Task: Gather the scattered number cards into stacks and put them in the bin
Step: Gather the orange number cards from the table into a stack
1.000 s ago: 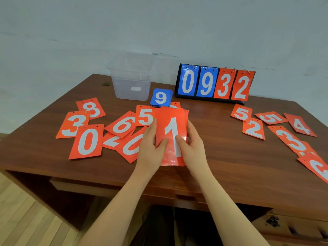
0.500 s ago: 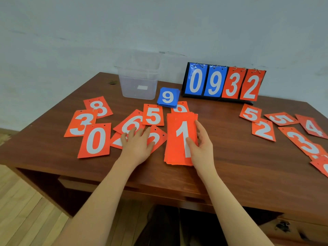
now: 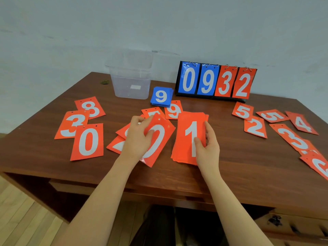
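The left hand [image 3: 137, 137] pinches a red 0 card [image 3: 158, 142], thumb on its face, tilting it up over other red cards near the middle of the wooden desk [image 3: 230, 174]. Just beside it, the right hand [image 3: 206, 148] grips the right edge of a red stack topped by a 1 [image 3: 188, 137], which lies near the desk's front edge. A blue stack topped by a 9 [image 3: 161, 97] sits toward the back edge, between the clear plastic bin [image 3: 131, 86] at the back left and the flip scoreboard [image 3: 215, 82] reading 0932. Loose red cards showing 8 [image 3: 89, 107], 3 [image 3: 72, 124] and 0 [image 3: 87, 142] lie toward the left edge; a 5 [image 3: 242, 111], 2 [image 3: 255, 126] and 4 [image 3: 301, 123] lie toward the right edge.
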Motion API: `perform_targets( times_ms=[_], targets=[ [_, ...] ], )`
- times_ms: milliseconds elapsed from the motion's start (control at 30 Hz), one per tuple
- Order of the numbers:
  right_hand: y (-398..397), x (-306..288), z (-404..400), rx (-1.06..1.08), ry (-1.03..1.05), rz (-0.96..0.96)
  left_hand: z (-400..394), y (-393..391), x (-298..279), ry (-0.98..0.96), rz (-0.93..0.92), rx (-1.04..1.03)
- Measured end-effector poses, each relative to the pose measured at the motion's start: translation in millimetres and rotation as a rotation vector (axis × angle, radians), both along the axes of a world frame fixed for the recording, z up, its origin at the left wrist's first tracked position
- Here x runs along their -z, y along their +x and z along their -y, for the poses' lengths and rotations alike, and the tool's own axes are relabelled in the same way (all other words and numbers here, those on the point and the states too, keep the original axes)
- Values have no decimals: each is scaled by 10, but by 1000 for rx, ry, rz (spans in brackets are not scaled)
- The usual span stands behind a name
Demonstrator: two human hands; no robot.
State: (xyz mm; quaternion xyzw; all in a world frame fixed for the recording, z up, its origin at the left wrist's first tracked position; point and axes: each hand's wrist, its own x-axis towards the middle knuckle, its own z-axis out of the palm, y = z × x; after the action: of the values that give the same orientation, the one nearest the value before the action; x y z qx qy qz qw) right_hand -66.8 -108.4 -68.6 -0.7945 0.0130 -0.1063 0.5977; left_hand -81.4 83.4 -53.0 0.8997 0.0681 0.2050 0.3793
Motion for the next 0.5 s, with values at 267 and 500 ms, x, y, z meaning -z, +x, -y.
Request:
perform_targets(
  times_ms=[267,500],
  targets=[
    [-80,-60,-98,-80,202,5,342,-153,-266,-370,131,-84],
    [-163,-117,-145,-134,274,28,654,-111,-153,-203,132,-127]
  ],
)
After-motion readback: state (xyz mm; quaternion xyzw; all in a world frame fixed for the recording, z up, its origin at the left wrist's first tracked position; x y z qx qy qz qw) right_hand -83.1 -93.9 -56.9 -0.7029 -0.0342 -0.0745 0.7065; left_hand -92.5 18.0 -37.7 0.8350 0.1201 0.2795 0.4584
